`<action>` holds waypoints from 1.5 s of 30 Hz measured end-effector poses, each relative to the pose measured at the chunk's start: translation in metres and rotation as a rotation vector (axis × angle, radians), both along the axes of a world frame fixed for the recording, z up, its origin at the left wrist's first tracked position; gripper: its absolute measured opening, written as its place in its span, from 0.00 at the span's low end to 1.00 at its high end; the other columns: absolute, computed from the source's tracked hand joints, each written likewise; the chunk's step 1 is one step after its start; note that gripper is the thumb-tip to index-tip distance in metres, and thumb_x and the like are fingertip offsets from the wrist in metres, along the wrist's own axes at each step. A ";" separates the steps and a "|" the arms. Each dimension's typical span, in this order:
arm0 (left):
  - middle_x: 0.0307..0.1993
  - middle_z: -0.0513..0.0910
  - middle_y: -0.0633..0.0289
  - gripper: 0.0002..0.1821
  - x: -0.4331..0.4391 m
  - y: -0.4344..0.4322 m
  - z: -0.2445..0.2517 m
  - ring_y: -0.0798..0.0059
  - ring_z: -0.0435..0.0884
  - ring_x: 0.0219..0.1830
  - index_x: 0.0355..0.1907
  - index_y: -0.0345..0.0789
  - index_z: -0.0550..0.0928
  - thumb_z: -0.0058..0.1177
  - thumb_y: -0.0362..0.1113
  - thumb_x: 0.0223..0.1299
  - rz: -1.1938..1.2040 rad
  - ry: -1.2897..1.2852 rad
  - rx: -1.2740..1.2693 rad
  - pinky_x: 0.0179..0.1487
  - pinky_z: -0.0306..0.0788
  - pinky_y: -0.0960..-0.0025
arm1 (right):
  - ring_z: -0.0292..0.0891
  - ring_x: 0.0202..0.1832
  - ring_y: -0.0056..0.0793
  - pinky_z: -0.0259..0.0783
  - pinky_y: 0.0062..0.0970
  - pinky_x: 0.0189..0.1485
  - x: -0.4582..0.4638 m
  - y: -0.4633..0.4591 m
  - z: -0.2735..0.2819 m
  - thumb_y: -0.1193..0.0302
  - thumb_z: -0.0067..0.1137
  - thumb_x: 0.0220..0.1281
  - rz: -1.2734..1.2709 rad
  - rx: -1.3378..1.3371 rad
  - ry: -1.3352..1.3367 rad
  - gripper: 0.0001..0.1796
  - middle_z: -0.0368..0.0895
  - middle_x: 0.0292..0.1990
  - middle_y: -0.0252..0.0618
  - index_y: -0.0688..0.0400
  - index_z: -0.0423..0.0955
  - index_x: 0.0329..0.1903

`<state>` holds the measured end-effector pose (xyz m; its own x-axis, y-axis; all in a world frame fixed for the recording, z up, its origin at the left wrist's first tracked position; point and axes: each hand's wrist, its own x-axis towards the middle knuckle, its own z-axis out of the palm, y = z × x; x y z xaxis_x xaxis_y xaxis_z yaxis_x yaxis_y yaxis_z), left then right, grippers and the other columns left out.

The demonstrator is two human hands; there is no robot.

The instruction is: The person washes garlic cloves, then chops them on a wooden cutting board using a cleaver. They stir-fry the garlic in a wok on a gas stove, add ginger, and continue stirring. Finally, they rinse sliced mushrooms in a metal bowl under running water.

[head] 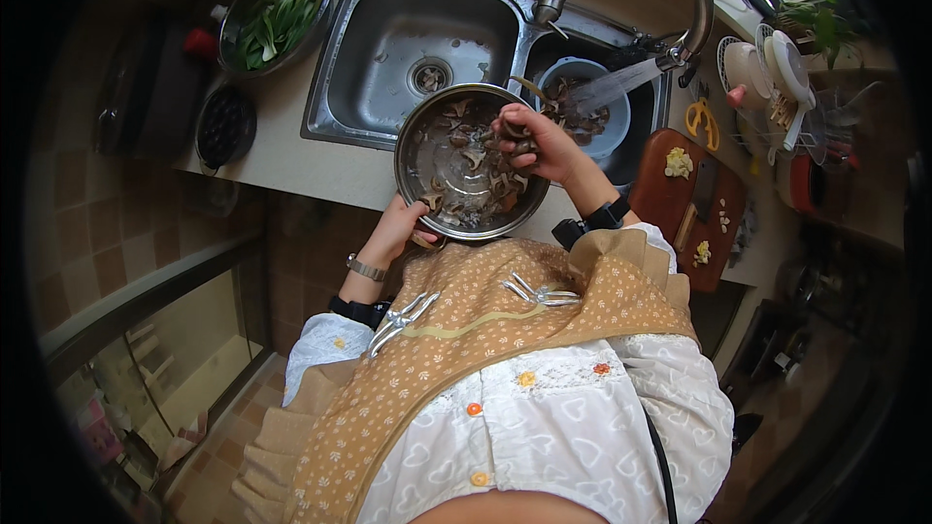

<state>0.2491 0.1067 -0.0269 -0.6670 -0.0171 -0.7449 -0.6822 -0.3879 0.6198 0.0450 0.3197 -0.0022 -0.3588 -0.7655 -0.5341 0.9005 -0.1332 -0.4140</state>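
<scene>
A round stainless steel pot with sliced mushrooms and some liquid inside is held at the counter's front edge. My left hand grips its rim and handle at the lower left. Over the pot's right side, my right hand is closed around several mushroom pieces. Just beyond it, a light blue plastic basin with more mushrooms sits in the smaller sink, under water running from the faucet. Some pieces lie in the drain of the larger sink basin.
A metal bowl of leafy greens and a dark round container stand at the left. On the right, a wooden cutting board bears a cleaver and chopped garlic or similar. Yellow-handled scissors and a dish rack are behind it.
</scene>
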 end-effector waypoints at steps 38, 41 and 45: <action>0.35 0.81 0.57 0.16 0.000 0.003 0.007 0.72 0.83 0.27 0.50 0.27 0.70 0.42 0.28 0.60 0.017 0.053 -0.030 0.23 0.81 0.73 | 0.68 0.52 0.55 0.72 0.49 0.47 0.038 -0.096 -0.031 0.48 0.55 0.58 0.524 1.119 1.721 0.30 0.70 0.49 0.54 0.53 0.68 0.57; 0.38 0.80 0.56 0.18 0.000 0.002 0.005 0.71 0.83 0.27 0.53 0.27 0.68 0.42 0.28 0.60 0.012 0.060 -0.018 0.23 0.81 0.73 | 0.69 0.53 0.56 0.73 0.47 0.49 0.055 -0.108 -0.033 0.48 0.56 0.57 0.592 0.931 1.738 0.29 0.69 0.49 0.56 0.53 0.68 0.56; 0.38 0.79 0.56 0.23 -0.001 0.002 0.002 0.69 0.83 0.26 0.59 0.29 0.63 0.40 0.26 0.58 0.019 0.045 -0.012 0.22 0.81 0.72 | 0.72 0.50 0.59 0.72 0.48 0.50 0.091 -0.110 -0.040 0.54 0.53 0.59 0.630 0.841 1.525 0.27 0.68 0.50 0.58 0.54 0.68 0.57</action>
<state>0.2485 0.1086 -0.0252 -0.6989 -0.0389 -0.7141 -0.6465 -0.3927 0.6541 0.1361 0.2100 -0.0418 -0.6387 -0.6973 -0.3253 -0.4419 0.6785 -0.5868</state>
